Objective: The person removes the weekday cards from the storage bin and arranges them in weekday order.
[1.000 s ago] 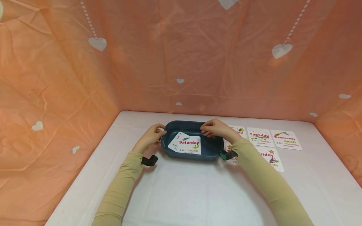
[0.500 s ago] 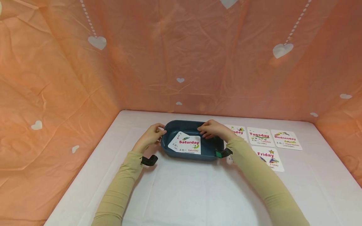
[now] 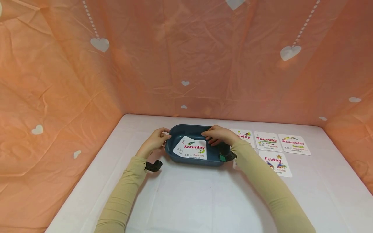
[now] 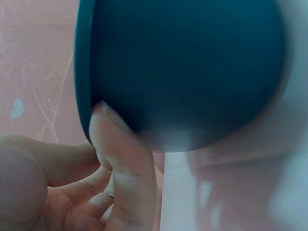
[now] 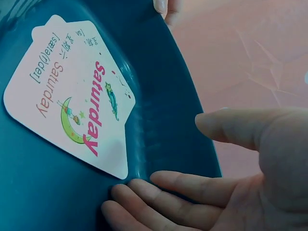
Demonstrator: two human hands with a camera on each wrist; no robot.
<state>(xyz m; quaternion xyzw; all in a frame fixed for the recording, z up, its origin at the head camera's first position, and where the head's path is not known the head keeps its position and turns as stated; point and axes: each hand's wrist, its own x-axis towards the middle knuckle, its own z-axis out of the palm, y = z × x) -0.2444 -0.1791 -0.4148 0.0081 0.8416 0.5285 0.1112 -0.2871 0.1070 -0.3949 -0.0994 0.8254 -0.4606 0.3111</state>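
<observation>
A dark blue oval plastic basin [image 3: 186, 130] sits on the table in the head view. Thumb and finger of my left hand [image 3: 155, 139] pinch its left rim; the left wrist view shows the grip on the basin's edge [image 4: 84, 57]. Inside lies a white Saturday card [image 3: 196, 148], fanned over at least one other card [image 3: 179, 148] that it mostly covers. My right hand [image 3: 221, 134] hovers inside the basin's right part, fingers relaxed and holding nothing. In the right wrist view, its fingertips are right beside the corner of the Saturday card [image 5: 79, 101].
Right of the basin, day cards lie in rows: Monday [image 3: 243, 136], partly behind the right arm, Tuesday [image 3: 267, 141], Wednesday [image 3: 294, 144] and Friday [image 3: 276, 163]. Another card is mostly hidden under the right wrist. Orange cloth with hearts [image 3: 186, 64] hangs behind the white table [image 3: 180, 200].
My right hand has moved a little left and down into the basin, toward the Saturday card, uncovering more of Friday. The left hand and the basin have stayed put.
</observation>
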